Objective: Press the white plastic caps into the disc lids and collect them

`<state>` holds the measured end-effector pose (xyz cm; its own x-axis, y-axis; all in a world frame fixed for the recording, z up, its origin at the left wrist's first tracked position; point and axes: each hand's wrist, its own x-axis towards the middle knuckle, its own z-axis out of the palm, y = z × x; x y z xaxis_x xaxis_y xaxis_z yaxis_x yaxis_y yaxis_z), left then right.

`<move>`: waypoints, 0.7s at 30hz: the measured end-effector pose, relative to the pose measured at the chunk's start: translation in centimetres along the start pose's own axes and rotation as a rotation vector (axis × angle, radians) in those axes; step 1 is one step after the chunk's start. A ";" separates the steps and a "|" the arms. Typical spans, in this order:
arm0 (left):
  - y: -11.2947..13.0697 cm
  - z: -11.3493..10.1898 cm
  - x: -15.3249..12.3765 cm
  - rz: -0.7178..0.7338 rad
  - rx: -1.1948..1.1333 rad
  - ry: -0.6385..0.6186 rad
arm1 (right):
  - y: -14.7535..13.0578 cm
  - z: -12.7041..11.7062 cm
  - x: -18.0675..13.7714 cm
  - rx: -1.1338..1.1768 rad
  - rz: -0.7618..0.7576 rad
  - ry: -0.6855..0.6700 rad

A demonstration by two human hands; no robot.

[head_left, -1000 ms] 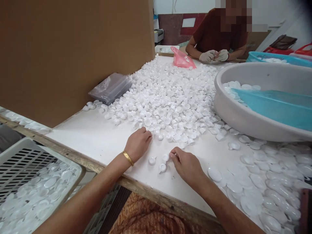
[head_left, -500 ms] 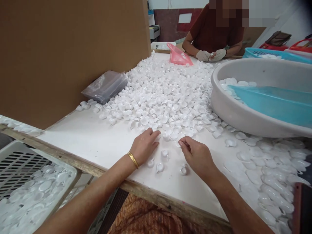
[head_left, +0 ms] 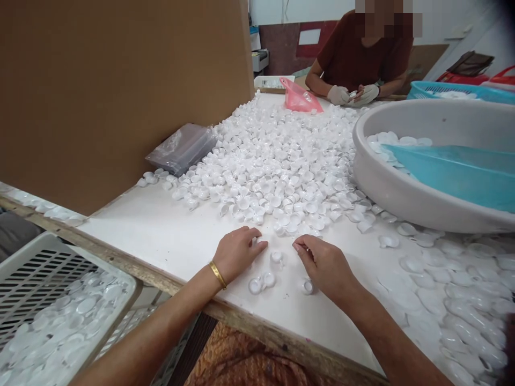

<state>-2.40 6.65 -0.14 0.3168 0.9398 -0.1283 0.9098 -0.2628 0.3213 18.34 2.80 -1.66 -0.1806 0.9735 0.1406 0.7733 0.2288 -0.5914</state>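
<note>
Several small white plastic caps lie loose on the white tabletop between my hands: one cap (head_left: 276,257) further up, a touching pair (head_left: 261,282) below it, and another cap (head_left: 307,287) beneath my right hand. My left hand (head_left: 237,253) rests low over the table, fingers curved and thumb apart from the index finger; a bit of white shows in the gap. My right hand (head_left: 324,262) has thumb and index fingertip pinched together, and whatever is between them is hidden. Just beyond both hands begins a wide heap of similar white pieces (head_left: 281,166).
A large grey tub (head_left: 386,187) holding a blue scoop (head_left: 454,171) stands right. Cardboard (head_left: 120,96) and a plastic-wrapped packet (head_left: 183,147) are left. A white basket (head_left: 129,284) of pieces sits below the table edge. Opposite, a gloved co-worker (head_left: 362,59) handles a piece near a pink scoop (head_left: 300,96).
The view has shifted slightly, so the scene sits lower and further right. Both hands have drawn back a little from the heap. The loose caps now show their round openings more plainly.
</note>
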 end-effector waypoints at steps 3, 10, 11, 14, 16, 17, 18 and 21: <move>-0.7 -0.6 -0.2 -0.024 -0.041 -0.013 | -0.3 0.4 0.0 -0.020 -0.040 0.065; -0.6 -0.7 2.0 0.094 0.132 0.233 | -1.6 1.8 1.6 -0.343 -0.288 0.144; -0.4 -0.5 2.4 0.104 0.189 0.230 | -1.5 2.0 1.8 -0.364 -0.311 0.138; -0.1 -0.1 3.3 0.115 0.243 0.223 | -0.9 2.4 1.9 -0.375 -0.321 0.145; -0.1 0.0 3.5 0.113 0.220 0.231 | -0.7 2.4 1.8 -0.363 -0.296 0.164; -0.2 0.0 3.5 0.110 0.209 0.233 | -0.6 2.3 1.8 -0.358 -0.285 0.174; -0.2 0.0 3.5 0.107 0.200 0.233 | -0.6 2.2 1.8 -0.353 -0.277 0.181; -0.1 -0.3 3.5 0.091 0.147 0.232 | -0.5 1.9 1.8 -0.337 -0.274 0.199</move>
<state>-1.46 10.00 -0.28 0.3447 0.9312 0.1184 0.9149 -0.3615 0.1796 16.44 4.41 -2.63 -0.3108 0.8504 0.4246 0.8732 0.4318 -0.2258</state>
